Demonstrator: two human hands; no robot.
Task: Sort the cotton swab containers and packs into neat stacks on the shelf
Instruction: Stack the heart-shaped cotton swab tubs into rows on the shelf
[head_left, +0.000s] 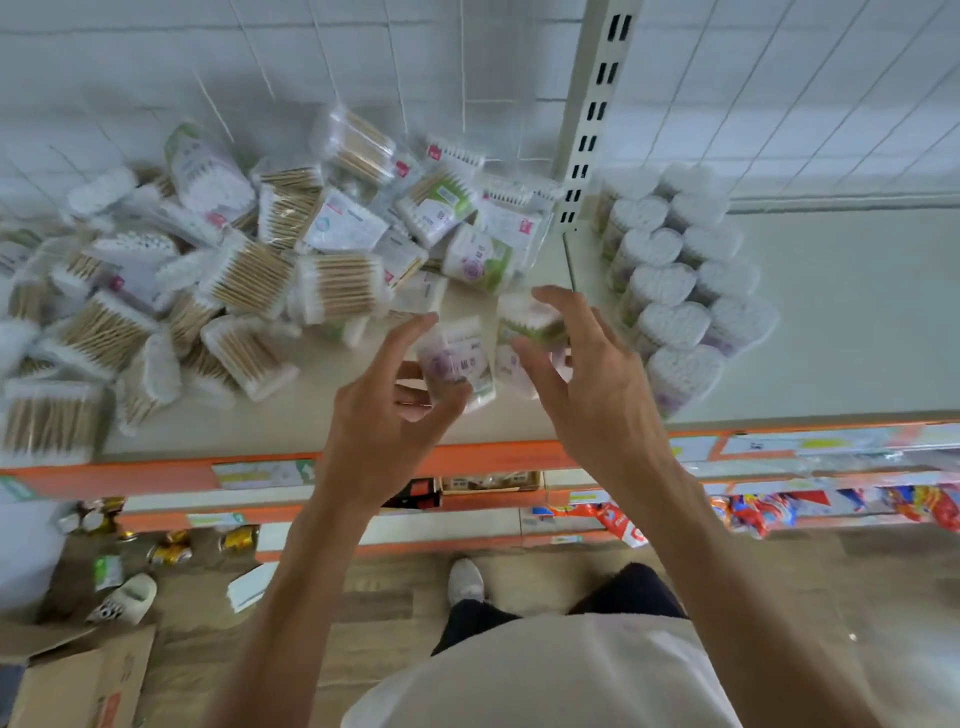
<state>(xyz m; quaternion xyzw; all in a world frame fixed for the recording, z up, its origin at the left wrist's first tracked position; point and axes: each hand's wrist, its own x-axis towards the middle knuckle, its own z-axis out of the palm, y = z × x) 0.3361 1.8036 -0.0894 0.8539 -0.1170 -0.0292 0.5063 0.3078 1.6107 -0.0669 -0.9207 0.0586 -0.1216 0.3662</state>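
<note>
The clear plastic cotton swab container with the purple flower label (457, 358) sits pinched in the left hand (387, 415), above the cream shelf's (322, 415) near edge. It looks light, stiff and slick; best gripped across its flat sides. The right hand (597, 384) hovers, fingers apart. The neat heart-topped tubs (675, 291) stand right; the loose heap of packs (249, 260) crowds the left.

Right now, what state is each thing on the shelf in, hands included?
Left hand: holds a pack.
Right hand: fingers spread at a container, grip unclear.
Heart containers: upright, in neat rows at the right.
Pile: loose, unsorted packs at the left.
</note>
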